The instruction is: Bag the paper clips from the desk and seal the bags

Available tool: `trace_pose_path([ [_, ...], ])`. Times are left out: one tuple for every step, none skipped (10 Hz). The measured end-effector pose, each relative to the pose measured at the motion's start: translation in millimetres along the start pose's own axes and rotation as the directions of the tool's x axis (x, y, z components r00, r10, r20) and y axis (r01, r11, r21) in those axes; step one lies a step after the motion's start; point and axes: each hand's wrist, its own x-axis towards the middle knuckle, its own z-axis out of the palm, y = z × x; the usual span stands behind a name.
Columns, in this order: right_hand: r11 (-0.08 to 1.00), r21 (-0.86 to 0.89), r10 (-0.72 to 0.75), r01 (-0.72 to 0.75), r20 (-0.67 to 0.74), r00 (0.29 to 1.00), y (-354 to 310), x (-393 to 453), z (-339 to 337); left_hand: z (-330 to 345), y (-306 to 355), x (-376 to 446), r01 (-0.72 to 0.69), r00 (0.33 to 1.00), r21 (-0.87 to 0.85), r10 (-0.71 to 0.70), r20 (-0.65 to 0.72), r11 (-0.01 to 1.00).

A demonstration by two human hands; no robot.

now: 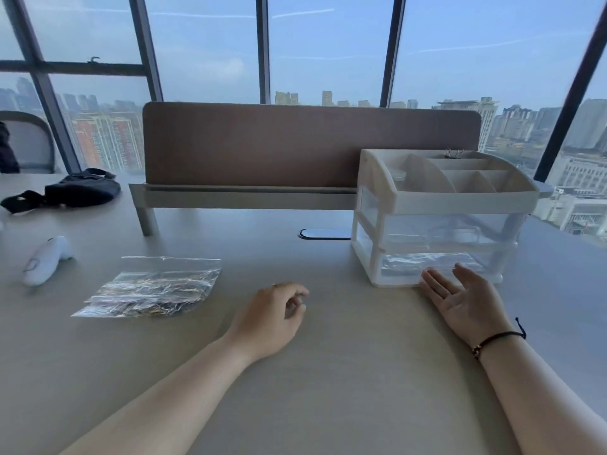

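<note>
Head view: desk (328,372) fills the frame, brown divider (295,149) along its far edge. Organizer (437,218) far right, white frame with clear drawers, open compartments on top. Bags (149,287), clear and stacked flat at left, hold paper clips (147,310) bunched toward the near edge. Black pouch (78,190) far left, white controller (46,261) just near of it. Right hand (460,297) spread, palm up, fingertips at the organizer's lower drawer front. Left hand (272,320) mid-desk, right of the bags, fingers curled loosely; whether it pinches anything, cannot tell. Black bracelet (499,338) on right wrist.
</note>
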Motion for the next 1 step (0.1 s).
trace_pose_path([
  [0.992, -0.1, -0.091, 0.081, -0.094, 0.991, 14.3, -11.4, 13.5, -16.3, -13.8, -11.7, 0.025, 0.999, 0.042, -0.026, 0.023, 0.999],
])
